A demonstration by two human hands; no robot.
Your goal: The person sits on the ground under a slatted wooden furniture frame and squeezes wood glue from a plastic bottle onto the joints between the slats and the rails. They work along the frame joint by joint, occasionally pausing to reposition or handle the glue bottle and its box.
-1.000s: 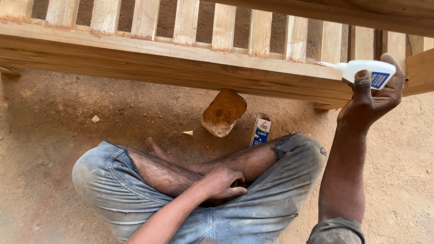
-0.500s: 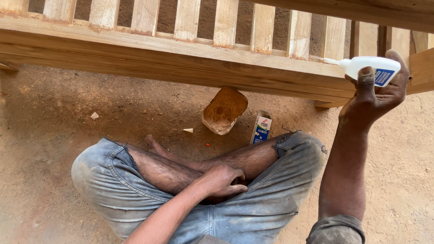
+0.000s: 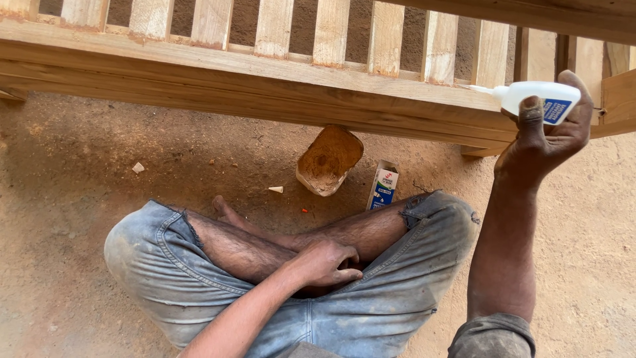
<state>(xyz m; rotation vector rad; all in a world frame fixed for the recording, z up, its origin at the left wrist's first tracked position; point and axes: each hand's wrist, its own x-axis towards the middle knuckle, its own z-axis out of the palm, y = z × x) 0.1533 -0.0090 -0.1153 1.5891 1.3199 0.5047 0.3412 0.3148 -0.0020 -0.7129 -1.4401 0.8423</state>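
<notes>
Lying level, white glue bottle [image 3: 540, 101] points its nozzle left.

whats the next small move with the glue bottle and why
Probably squeeze and run the tip leftward along the rail: the right hand holds the white glue bottle with its nozzle at the wooden rail, while the left hand rests idle on the legs.

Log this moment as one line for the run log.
right hand: holds white glue bottle, nozzle at wooden rail | left hand: rests on crossed legs | ground: small box
</notes>
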